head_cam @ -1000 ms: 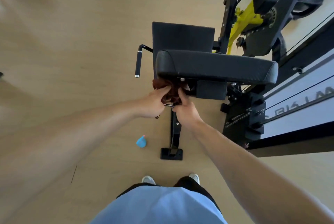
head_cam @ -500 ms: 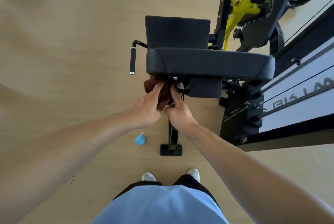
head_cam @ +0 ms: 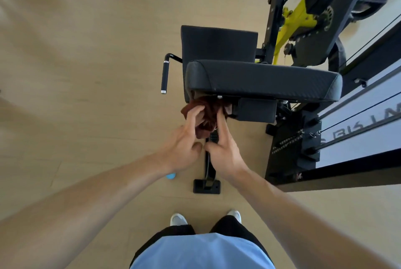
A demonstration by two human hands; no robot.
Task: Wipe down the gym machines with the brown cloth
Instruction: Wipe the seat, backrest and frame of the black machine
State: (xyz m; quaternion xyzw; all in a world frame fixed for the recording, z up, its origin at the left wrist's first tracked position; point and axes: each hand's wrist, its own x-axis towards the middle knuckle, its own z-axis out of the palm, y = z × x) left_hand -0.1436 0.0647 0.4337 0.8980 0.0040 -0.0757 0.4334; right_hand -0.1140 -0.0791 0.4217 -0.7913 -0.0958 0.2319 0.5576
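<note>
the wood floor fills the left half of the view, and the gym machine takes up everything from twelve to three o'clock. its biggest near part is the long black pad lying across the middle, with a square seat pad behind it at twelve and a side handle off at ten o'clock. a black floor foot sits below at six.

the brown cloth is bunched up right under the long pad's near left edge, touching its underside. the left hand has its fingers curled into the cloth from seven o'clock, gripping a fold. the right hand presses its fingers into the cloth from five o'clock, also holding it.

this looks like wiping the frame and bracket beneath the pad. the next move likely calls for regathering the cloth into one hand and dragging it along the underside towards three o'clock, minding the bolts there. a small blue object peeks out by the left wrist.
</note>
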